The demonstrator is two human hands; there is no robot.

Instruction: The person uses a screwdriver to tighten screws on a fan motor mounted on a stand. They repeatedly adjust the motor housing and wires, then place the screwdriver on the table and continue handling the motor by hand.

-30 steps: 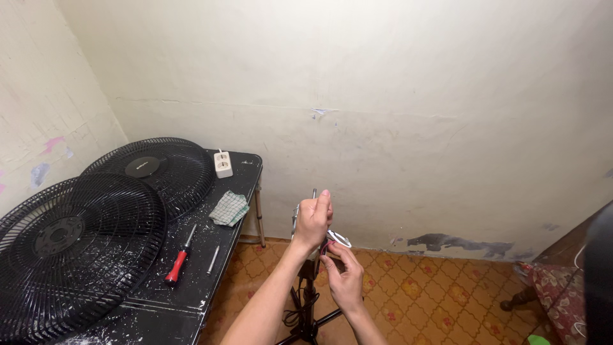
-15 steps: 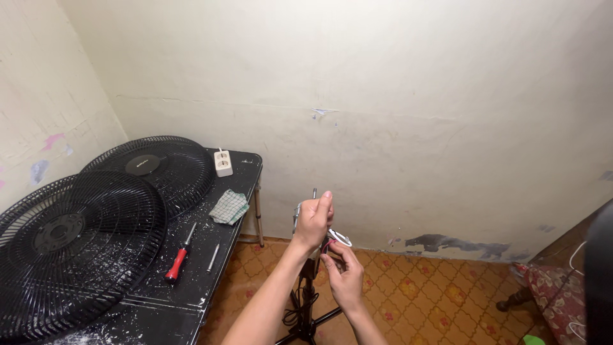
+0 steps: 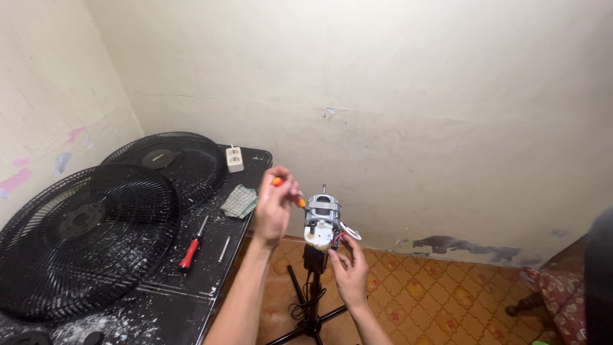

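My left hand (image 3: 273,207) is closed on a small orange tool (image 3: 299,202) — maybe a screwdriver — beside the fan motor (image 3: 322,221). My right hand (image 3: 348,268) pinches the motor's underside from below — steadying it on its stand (image 3: 313,300).

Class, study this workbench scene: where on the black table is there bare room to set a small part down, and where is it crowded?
Bare strip: the black table near its right edge, between the checked cloth and the white socket block. A narrower patch lies right of the red screwdriver and the thin metal rod. The left side is crowded: two black fan grilles cover it, with white debris in front.
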